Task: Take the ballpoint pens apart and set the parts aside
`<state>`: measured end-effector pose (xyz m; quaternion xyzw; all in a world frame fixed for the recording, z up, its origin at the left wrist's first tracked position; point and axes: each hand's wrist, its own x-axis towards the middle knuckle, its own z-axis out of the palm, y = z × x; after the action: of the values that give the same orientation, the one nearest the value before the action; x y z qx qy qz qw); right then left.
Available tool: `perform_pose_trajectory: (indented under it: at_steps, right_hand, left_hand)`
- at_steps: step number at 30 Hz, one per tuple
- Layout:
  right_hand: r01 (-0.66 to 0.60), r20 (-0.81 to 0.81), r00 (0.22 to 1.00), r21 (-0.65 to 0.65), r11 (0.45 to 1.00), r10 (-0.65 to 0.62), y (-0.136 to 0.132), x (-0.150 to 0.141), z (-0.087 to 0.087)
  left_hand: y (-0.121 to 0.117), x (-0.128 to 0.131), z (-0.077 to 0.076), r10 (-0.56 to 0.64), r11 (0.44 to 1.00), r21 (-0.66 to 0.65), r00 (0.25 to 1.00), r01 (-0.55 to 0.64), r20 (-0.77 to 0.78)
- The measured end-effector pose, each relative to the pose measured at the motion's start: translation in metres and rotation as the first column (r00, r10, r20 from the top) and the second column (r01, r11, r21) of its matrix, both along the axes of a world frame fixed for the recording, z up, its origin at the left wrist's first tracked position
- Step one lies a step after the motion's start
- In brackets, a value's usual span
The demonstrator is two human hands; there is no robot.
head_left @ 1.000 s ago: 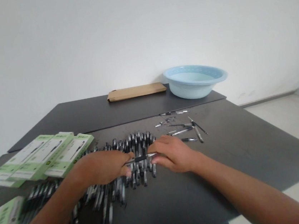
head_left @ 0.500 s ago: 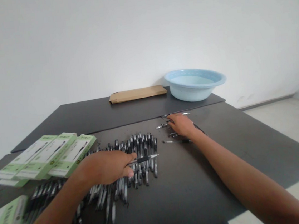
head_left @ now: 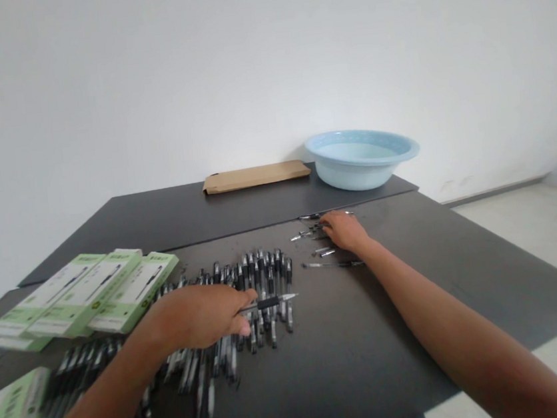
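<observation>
My left hand point(head_left: 197, 315) is closed on a black pen point(head_left: 269, 302) whose tip points right, held just above a big pile of black pens point(head_left: 229, 302) on the dark table point(head_left: 326, 364). My right hand point(head_left: 344, 230) reaches far forward, lying knuckles up on a scatter of loose pen parts point(head_left: 311, 233). Its fingertips are curled down onto those parts, and I cannot see whether they hold one. A single refill point(head_left: 332, 264) lies beside my right wrist.
Green and white pen boxes point(head_left: 92, 294) are stacked at the left, another box point(head_left: 10, 411) sits at the near left edge. A brown envelope point(head_left: 254, 175) and a light blue basin point(head_left: 360, 157) stand at the back by the wall. Pale floor shows right.
My right hand let go of the pen's tip end and reached forward to the loose parts, where it now rests. My left hand keeps holding the pen, slightly lower.
</observation>
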<state>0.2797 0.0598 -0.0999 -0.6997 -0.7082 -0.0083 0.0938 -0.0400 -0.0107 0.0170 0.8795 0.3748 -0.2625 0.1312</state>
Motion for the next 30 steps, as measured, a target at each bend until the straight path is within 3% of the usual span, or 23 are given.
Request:
perform_pose_trajectory:
  at_steps: [10, 15, 17, 21, 25, 30]
  right_hand:
    - [0.026, -0.029, 0.999, 0.013, 1.000, -0.026, -0.001, -0.009, -0.003]
    - [0.092, -0.094, 0.992, 0.133, 0.987, -0.080, -0.006, -0.002, 0.012]
    - [0.089, -0.200, 0.979, 0.211, 0.974, -0.046, -0.012, 0.001, 0.018]
    - [-0.068, -0.467, 0.851, 0.357, 0.931, 0.241, -0.031, -0.004, 0.029]
    - [-0.348, -0.521, 0.727, 0.283, 0.894, 0.448, -0.056, -0.029, 0.042]
    - [-0.610, -0.534, 0.591, 0.194, 0.768, 0.604, -0.076, -0.057, 0.051]
  left_hand:
    - [-0.002, -0.001, -0.001, -0.013, 1.000, -0.001, 1.000, 0.013, -0.012]
    - [-0.002, 0.000, 0.005, 0.018, 1.000, 0.000, 1.000, -0.018, -0.017]
    - [-0.002, 0.000, 0.007, 0.033, 0.999, 0.004, 0.999, -0.033, -0.024]
    - [0.002, -0.001, 0.007, 0.048, 0.999, 0.015, 0.998, -0.047, -0.029]
    - [0.010, -0.002, 0.004, 0.053, 0.998, 0.026, 0.998, -0.052, -0.025]
    - [0.023, -0.003, -0.002, 0.045, 0.999, -0.016, 0.998, -0.046, -0.031]
